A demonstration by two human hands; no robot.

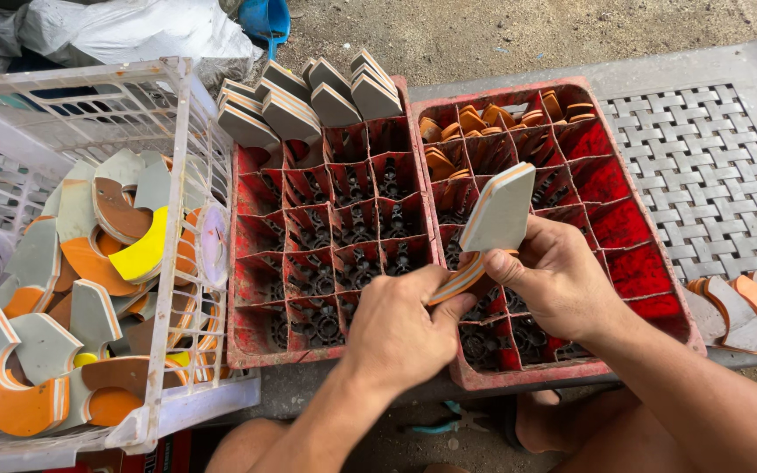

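Grey foam piece (498, 210), orange-edged, pinched by right hand (558, 282); left hand (400, 328) grips its lower end.

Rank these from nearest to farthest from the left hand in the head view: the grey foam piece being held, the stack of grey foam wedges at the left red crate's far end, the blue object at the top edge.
1. Grey foam piece, just right of the left hand.
2. Stack of grey foam wedges, beyond it, at the left red crate's far end.
3. Blue object, farthest, at the top edge.
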